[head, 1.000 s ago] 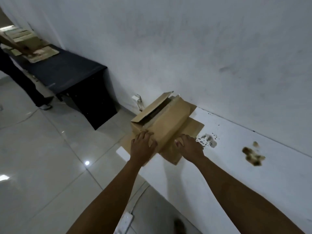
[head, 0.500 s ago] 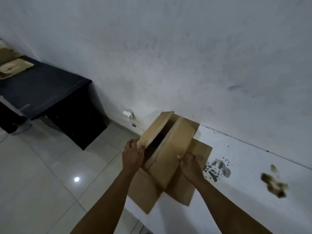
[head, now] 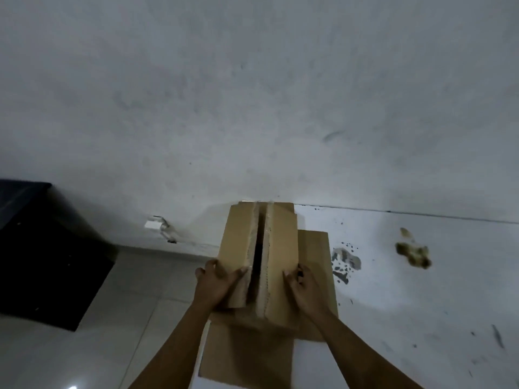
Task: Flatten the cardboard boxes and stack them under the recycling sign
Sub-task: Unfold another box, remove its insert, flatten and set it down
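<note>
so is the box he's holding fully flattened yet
No, the cardboard box stands raised on flat cardboard, a dark gap between its top flaps.

Dim, grey, uneven lighting overall. A small bright glare spot sits on the glossy floor tiles (head: 72, 387) at the lower left edge. The dark cabinet (head: 42, 248) at left loses detail in shadow. Soft shadow lies beneath both forearms. Focus is slightly soft throughout; wide-angle distortion bends the wall base line.
</note>
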